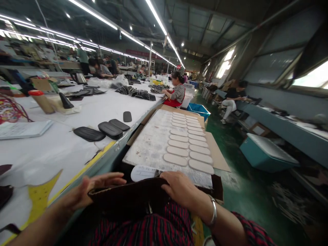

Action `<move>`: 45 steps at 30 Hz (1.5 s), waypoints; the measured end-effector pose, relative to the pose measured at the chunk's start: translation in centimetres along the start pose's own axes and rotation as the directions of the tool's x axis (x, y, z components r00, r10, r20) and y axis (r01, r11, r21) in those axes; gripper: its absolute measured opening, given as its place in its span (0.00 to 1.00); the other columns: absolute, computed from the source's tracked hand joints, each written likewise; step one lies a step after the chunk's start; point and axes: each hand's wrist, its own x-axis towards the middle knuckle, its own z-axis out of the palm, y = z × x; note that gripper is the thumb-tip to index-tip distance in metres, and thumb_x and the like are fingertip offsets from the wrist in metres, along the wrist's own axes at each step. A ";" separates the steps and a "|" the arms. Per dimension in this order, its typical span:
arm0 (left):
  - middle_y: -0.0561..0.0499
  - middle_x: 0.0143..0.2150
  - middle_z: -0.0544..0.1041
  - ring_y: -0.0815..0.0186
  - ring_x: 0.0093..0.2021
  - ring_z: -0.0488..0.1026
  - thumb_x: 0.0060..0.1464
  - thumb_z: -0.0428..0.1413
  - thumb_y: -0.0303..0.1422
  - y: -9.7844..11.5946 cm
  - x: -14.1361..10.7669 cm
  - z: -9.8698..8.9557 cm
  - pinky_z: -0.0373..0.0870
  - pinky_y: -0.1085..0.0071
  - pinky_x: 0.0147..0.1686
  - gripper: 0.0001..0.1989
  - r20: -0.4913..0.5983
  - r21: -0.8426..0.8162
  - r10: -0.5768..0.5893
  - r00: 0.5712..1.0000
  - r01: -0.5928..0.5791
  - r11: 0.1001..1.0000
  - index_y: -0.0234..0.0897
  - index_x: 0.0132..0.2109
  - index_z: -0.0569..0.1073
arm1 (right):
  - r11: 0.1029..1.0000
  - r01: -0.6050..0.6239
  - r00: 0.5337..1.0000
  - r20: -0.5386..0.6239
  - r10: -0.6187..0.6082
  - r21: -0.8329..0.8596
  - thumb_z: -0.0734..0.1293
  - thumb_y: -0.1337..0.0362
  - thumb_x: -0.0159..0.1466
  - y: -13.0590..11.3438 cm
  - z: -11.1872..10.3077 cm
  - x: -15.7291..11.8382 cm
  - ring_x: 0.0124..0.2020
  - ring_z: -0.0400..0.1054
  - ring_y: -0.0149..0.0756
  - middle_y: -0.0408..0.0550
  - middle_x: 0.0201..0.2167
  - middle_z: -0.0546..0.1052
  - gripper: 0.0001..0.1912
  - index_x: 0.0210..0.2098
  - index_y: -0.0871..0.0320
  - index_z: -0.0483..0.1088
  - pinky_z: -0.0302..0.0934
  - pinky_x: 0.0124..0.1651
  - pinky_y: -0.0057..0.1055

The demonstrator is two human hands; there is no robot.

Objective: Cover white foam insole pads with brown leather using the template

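Holding of the dark brown panel [130, 196] is done at lower centre, over the striped clothing [143, 230]. Its upper right edge is pinched by the right hand [180, 191], fingers curled over, so that end is presumably kept steady. At the left end, the left hand [98, 186] is held wide, fingers straight; it may be used as a guide or support, but contact can't be told, thumb hidden. The panel is likely kept near the lap so both ends can be reached.

Just beyond, a white oval piece with handwriting [142, 173] is partly covered by the panel. Pale oval pieces [178, 147] are laid flat in two columns on the grey board [143, 147], probably spaced so overlap is avoided. Left half of board left bare. Cardboard [217, 155] is seen sticking out at its right.

Left of frame is filled by the white worktop [64, 116]; black moulded pads [110, 130] are grouped near its edge, presumably within reach. A red-capped bottle [42, 102] is stood farther back, tilted in view.

Room: long workshop, lit by strip lights [138, 42]. Green floor [235, 201] at right, with a teal box [268, 152]. A co-worker in a red apron [178, 94] is seen at upper centre.
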 end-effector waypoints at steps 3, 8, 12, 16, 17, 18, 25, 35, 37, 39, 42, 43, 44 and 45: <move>0.42 0.55 0.67 0.52 0.53 0.65 0.52 0.41 0.55 4.2 2.4 0.5 0.66 0.57 0.47 0.32 -0.099 0.091 -0.118 0.988 0.127 0.988 0.39 0.55 0.65 | 0.980 0.175 0.984 0.001 -0.176 -0.099 0.59 0.69 0.62 -2.0 0.2 0.8 0.33 0.64 0.31 0.42 0.31 0.73 0.05 0.33 0.56 0.66 0.49 0.37 0.29; 0.47 0.46 0.72 0.63 0.42 0.69 0.48 0.52 0.49 7.5 7.2 5.8 0.70 0.73 0.36 0.27 0.027 0.600 -0.250 0.968 0.184 0.779 0.37 0.51 0.68 | 0.915 0.299 0.942 -0.071 -0.328 -0.271 0.61 0.70 0.61 -4.2 0.8 1.8 0.32 0.63 0.32 0.44 0.30 0.73 0.03 0.32 0.58 0.65 0.47 0.36 0.31; 0.50 0.38 0.73 0.68 0.35 0.69 0.52 0.46 0.50 7.0 8.2 6.8 0.68 0.78 0.28 0.25 0.155 0.546 -0.367 0.917 0.230 0.805 0.37 0.46 0.70 | 0.883 0.324 0.918 -0.111 -0.380 -0.339 0.59 0.70 0.62 -3.9 0.3 2.1 0.28 0.62 0.31 0.44 0.27 0.72 0.05 0.31 0.59 0.65 0.45 0.33 0.32; 0.50 0.43 0.72 0.67 0.38 0.69 0.52 0.50 0.47 6.5 7.9 5.7 0.69 0.77 0.30 0.23 0.238 0.467 -0.398 0.886 0.255 0.847 0.41 0.52 0.67 | 0.866 0.368 0.906 -0.077 -0.415 -0.337 0.59 0.70 0.63 -3.6 -0.1 2.1 0.26 0.60 0.30 0.42 0.24 0.71 0.07 0.28 0.58 0.64 0.44 0.32 0.32; 0.50 0.43 0.71 0.67 0.39 0.69 0.52 0.50 0.46 6.4 7.8 5.5 0.69 0.77 0.30 0.23 0.251 0.455 -0.397 0.883 0.255 0.853 0.41 0.52 0.66 | 0.869 0.375 0.905 -0.076 -0.419 -0.323 0.59 0.69 0.63 -3.6 0.0 2.1 0.26 0.60 0.30 0.41 0.24 0.71 0.08 0.27 0.58 0.65 0.44 0.33 0.32; 0.50 0.44 0.71 0.66 0.40 0.69 0.52 0.51 0.45 6.3 7.7 5.4 0.70 0.77 0.30 0.23 0.259 0.445 -0.393 0.882 0.252 0.859 0.40 0.52 0.66 | 0.872 0.379 0.904 -0.079 -0.421 -0.309 0.59 0.69 0.63 -3.6 0.1 2.2 0.26 0.60 0.30 0.41 0.24 0.70 0.09 0.27 0.58 0.65 0.45 0.34 0.32; 0.53 0.41 0.71 0.68 0.40 0.69 0.48 0.55 0.31 6.1 7.2 5.2 0.68 0.80 0.30 0.18 0.365 0.347 -0.353 0.861 0.225 0.910 0.41 0.49 0.68 | 0.925 0.338 0.917 -0.159 -0.365 -0.174 0.59 0.67 0.63 -3.6 0.3 2.1 0.29 0.61 0.29 0.42 0.23 0.70 0.10 0.27 0.59 0.66 0.46 0.40 0.31; 0.52 0.45 0.71 0.65 0.42 0.70 0.47 0.57 0.36 4.3 7.1 4.3 0.71 0.75 0.32 0.26 0.443 0.160 -0.376 0.814 0.341 0.926 0.42 0.55 0.63 | 0.850 0.457 0.859 -0.120 -0.499 -0.261 0.57 0.69 0.63 -3.7 0.5 2.5 0.26 0.58 0.29 0.40 0.20 0.68 0.11 0.26 0.57 0.65 0.43 0.53 0.37; 0.52 0.44 0.71 0.65 0.41 0.70 0.48 0.55 0.35 4.3 6.9 4.1 0.71 0.74 0.32 0.25 0.458 0.209 -0.369 0.809 0.306 0.929 0.42 0.55 0.63 | 0.846 0.464 0.853 -0.125 -0.507 -0.264 0.58 0.69 0.63 -3.6 0.8 2.7 0.27 0.58 0.29 0.39 0.21 0.68 0.10 0.26 0.57 0.65 0.41 0.55 0.38; 0.53 0.39 0.73 0.66 0.37 0.71 0.49 0.53 0.32 4.4 6.9 4.1 0.70 0.74 0.31 0.21 0.412 0.357 -0.372 0.832 0.228 0.906 0.40 0.52 0.66 | 0.849 0.458 0.860 -0.112 -0.498 -0.264 0.58 0.70 0.62 -3.7 1.0 2.8 0.27 0.59 0.29 0.40 0.21 0.69 0.10 0.26 0.57 0.66 0.40 0.56 0.38; 0.53 0.30 0.74 0.67 0.31 0.70 0.44 0.52 0.26 4.6 7.3 4.3 0.68 0.73 0.33 0.14 0.226 0.758 -0.272 0.935 0.006 0.652 0.35 0.41 0.73 | 0.842 0.482 0.859 -0.058 -0.508 -0.241 0.58 0.71 0.61 -4.6 1.2 2.6 0.29 0.60 0.29 0.40 0.22 0.70 0.09 0.26 0.57 0.66 0.40 0.57 0.39; 0.52 0.29 0.74 0.67 0.30 0.70 0.43 0.51 0.24 4.7 7.6 4.3 0.68 0.71 0.34 0.13 0.163 0.861 -0.198 0.967 -0.041 0.507 0.34 0.38 0.74 | 0.824 0.522 0.842 -0.021 -0.539 -0.223 0.58 0.70 0.61 -5.1 1.3 2.4 0.29 0.60 0.30 0.40 0.22 0.70 0.09 0.26 0.56 0.66 0.40 0.58 0.39; 0.50 0.29 0.75 0.65 0.31 0.70 0.42 0.51 0.24 4.8 7.9 4.3 0.67 0.70 0.35 0.12 0.117 0.924 -0.122 0.986 -0.063 0.378 0.33 0.36 0.75 | 0.795 0.572 0.815 0.025 -0.580 -0.202 0.59 0.70 0.61 -5.5 1.3 2.1 0.29 0.61 0.30 0.39 0.21 0.70 0.08 0.27 0.56 0.65 0.40 0.58 0.39; 0.49 0.30 0.75 0.64 0.32 0.70 0.42 0.51 0.23 4.9 8.2 4.2 0.67 0.69 0.36 0.12 0.085 0.952 -0.062 0.994 -0.063 0.299 0.33 0.35 0.75 | 0.762 0.621 0.781 0.072 -0.620 -0.182 0.59 0.69 0.60 -6.0 1.3 1.8 0.29 0.61 0.30 0.39 0.21 0.70 0.07 0.27 0.56 0.66 0.39 0.59 0.39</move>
